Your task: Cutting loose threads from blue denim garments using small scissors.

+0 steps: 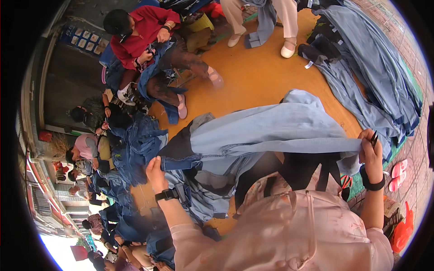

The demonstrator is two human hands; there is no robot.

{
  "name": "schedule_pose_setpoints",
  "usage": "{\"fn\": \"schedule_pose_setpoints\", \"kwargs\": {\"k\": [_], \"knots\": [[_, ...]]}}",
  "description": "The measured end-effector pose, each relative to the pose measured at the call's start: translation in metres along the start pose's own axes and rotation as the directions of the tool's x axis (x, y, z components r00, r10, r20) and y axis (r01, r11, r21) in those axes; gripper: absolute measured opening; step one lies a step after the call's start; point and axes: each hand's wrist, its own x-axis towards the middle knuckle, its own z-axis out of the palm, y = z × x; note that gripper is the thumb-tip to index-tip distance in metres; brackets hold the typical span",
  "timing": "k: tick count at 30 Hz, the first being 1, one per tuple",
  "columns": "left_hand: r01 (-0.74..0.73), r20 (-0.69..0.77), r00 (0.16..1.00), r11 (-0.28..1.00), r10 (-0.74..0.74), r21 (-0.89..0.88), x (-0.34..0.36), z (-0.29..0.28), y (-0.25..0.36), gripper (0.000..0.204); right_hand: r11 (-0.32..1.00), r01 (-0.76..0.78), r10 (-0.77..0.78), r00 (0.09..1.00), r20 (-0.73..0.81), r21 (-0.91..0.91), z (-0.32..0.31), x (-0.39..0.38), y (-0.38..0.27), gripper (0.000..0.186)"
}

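Note:
A pair of light blue jeans (262,128), pale inside with dark pocket pieces (176,143), stretches across my lap over more denim (203,189). My left hand (157,174) pinches the darker blue waistband end (178,162) of the jeans at the left. My right hand (370,158) is closed at the far end of the pale leg's edge (325,145), with small black snips (374,139) sticking up from its fingers. Both wrists wear dark bands.
An orange board (239,77) lies ahead, with piled light jeans (361,72) at right. A co-worker in red (135,45) holds denim; another's feet (287,47) stand beyond. More workers (86,149) and dark denim (135,153) line the left. Pink slippers (398,174) sit on the right.

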Motion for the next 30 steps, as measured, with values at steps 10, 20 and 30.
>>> {"fn": "schedule_pose_setpoints", "kwargs": {"k": [10, 20, 30], "knots": [[-0.366, 0.443, 0.870, 0.887, 0.218, 0.282, -0.111, 0.140, 0.004, 0.027, 0.942, 0.326, -0.329, 0.944, 0.029, 0.083, 0.070, 0.065, -0.088, 0.014], [-0.346, 0.399, 0.903, 0.817, 0.158, 0.461, -0.120, 0.212, -0.012, 0.038, 0.879, 0.191, -0.246, 0.967, 0.073, 0.436, 0.098, 0.098, -0.119, 0.016], [0.313, 0.667, 0.734, 0.935, -0.128, -0.165, -0.120, 0.187, -0.022, 0.045, 0.759, 0.207, -0.288, 0.957, 0.033, 0.617, 0.105, 0.170, -0.126, 0.016]]}}
